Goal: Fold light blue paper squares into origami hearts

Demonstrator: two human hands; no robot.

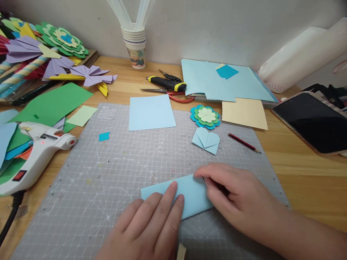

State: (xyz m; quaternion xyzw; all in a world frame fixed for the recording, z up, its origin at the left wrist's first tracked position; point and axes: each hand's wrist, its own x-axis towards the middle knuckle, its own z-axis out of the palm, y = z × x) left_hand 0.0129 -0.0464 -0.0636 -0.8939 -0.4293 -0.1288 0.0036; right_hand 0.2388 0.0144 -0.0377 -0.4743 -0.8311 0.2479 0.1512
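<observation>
A light blue paper (191, 196), folded into a long strip, lies slightly tilted on the grey cutting mat (81, 169). My left hand (151, 224) rests flat on its left part with the fingers spread. At the right end, my right hand (235, 198) has its thumb and bent index finger closed on the paper's upper edge. Behind the hands are a folded blue paper with a heart-like top (206, 140), a layered paper flower (206, 116) and a square blue sheet (151, 112).
A white glue gun (45, 151) lies at the left by coloured papers. Scissors (154, 90), a black and yellow cutter (166, 83) and paper cups (135, 50) stand behind. A pencil (244, 143) and a phone (311, 121) are at the right.
</observation>
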